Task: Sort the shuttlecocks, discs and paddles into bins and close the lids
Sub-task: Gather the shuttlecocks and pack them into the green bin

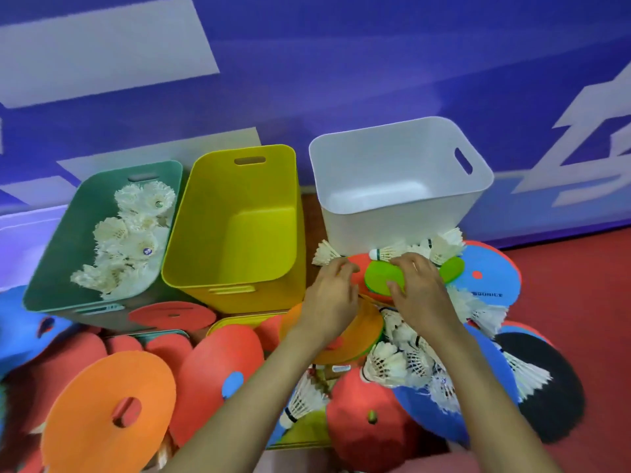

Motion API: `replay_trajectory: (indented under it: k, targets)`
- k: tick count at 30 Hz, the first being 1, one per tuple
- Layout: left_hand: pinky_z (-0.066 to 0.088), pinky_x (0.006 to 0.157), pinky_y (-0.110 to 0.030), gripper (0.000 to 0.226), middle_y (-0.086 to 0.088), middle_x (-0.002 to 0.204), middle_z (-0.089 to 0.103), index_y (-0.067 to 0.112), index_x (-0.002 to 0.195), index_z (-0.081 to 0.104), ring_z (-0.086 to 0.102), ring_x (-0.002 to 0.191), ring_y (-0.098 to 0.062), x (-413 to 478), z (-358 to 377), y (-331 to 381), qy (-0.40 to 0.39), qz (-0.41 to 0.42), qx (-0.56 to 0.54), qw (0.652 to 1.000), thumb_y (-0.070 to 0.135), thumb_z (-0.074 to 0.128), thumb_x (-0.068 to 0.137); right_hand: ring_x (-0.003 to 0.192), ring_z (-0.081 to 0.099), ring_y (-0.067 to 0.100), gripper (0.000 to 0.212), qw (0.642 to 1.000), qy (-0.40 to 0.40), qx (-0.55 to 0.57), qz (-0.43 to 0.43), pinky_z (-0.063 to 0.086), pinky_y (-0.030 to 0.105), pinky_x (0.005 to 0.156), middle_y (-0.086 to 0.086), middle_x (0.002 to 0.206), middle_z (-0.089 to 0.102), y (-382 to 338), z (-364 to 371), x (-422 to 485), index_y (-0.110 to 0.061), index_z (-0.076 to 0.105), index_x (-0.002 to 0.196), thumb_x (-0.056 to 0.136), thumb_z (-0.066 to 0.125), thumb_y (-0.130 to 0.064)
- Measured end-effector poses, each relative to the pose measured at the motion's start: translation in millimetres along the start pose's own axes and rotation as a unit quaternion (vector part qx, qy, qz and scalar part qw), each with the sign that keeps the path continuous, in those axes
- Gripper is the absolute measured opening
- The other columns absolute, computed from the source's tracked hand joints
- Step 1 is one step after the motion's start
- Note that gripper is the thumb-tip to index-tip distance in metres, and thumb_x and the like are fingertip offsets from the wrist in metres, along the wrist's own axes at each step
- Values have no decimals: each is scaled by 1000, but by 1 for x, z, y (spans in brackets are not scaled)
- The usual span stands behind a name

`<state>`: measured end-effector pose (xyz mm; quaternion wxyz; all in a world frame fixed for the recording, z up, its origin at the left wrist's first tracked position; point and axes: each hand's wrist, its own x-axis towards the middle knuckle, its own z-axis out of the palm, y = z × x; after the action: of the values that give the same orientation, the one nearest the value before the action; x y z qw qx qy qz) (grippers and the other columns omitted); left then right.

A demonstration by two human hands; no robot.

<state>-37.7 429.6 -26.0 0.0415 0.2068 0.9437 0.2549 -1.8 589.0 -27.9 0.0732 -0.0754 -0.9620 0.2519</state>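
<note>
Gripping a small green-topped disc stack (379, 278) with the left hand (333, 295) and right hand (420, 295), close together, just in front of the white bin (375, 165). Looks less than halfway: many shuttlecocks (129, 240) already in the green bin (68, 240) far left of the white bin, nothing yet in it or in the yellow bin (218, 199) just left of it, loose shuttlecocks (399, 363), discs (85, 404) and paddles (491, 264) heaped in front, no lid closed. Working on a red floor (580, 302) right of the white bin, a blue banner wall (341, 63) behind it.
</note>
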Motion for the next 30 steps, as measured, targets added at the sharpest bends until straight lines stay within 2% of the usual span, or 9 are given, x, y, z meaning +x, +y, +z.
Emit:
replay_trajectory:
  k: [4, 9, 13, 18, 24, 27, 30]
  targets:
    - [37, 101, -39, 45, -15, 136, 42, 6, 133, 41, 41, 124, -32, 21, 23, -14, -88, -105, 50, 989, 5, 45, 88, 128, 36, 30, 48, 994, -102, -39, 29, 30, 38, 107, 13, 139, 41, 16, 4, 17, -10, 43, 136, 91, 56, -23]
    - [37, 82, -40, 33, -23, 121, 52, 0, 117, 38, 49, 111, -39, 32, 32, -31, -100, -200, 6, 975, -8, 41, 85, 125, 37, 33, 49, 977, -188, -71, 70, 38, 40, 98, 13, 140, 35, 20, 17, 53, -16, 33, 139, 94, 49, -28]
    - [36, 75, -39, 33, -25, 116, 54, -1, 114, 35, 52, 106, -40, 34, 41, -38, -108, -202, 7, 973, -11, 40, 83, 124, 35, 34, 45, 966, -222, -63, 120, 39, 42, 94, 15, 140, 27, 22, 29, 74, -17, 32, 137, 96, 46, -26]
    - [40, 76, -40, 38, -25, 116, 55, -2, 119, 30, 54, 106, -39, 40, 49, -45, -108, -204, 18, 973, -12, 40, 84, 121, 35, 36, 43, 963, -208, -30, 170, 38, 39, 95, 18, 138, 26, 24, 41, 85, -14, 35, 136, 95, 46, -20]
    - [42, 75, -38, 46, -19, 126, 46, 4, 131, 26, 54, 106, -38, 38, 51, -47, -90, -197, 8, 976, -7, 42, 89, 101, 53, 35, 30, 968, -181, 10, 175, 43, 34, 80, 19, 121, 47, 20, 47, 83, -9, 50, 122, 92, 47, -11]
    - [44, 82, -38, 52, -17, 125, 48, 10, 138, 23, 56, 105, -35, 34, 54, -49, -101, -194, 18, 976, 2, 47, 92, 111, 54, 31, 30, 966, -202, 3, 163, 43, 34, 87, 15, 123, 58, 15, 49, 79, -5, 56, 122, 93, 48, -11]
    - [41, 83, -36, 62, -18, 118, 57, 13, 145, 13, 55, 103, -33, 28, 53, -48, -137, -160, 59, 976, 6, 45, 92, 113, 54, 29, 30, 970, -187, 5, 156, 43, 34, 90, 14, 124, 59, 7, 46, 75, -5, 58, 122, 95, 46, -11]
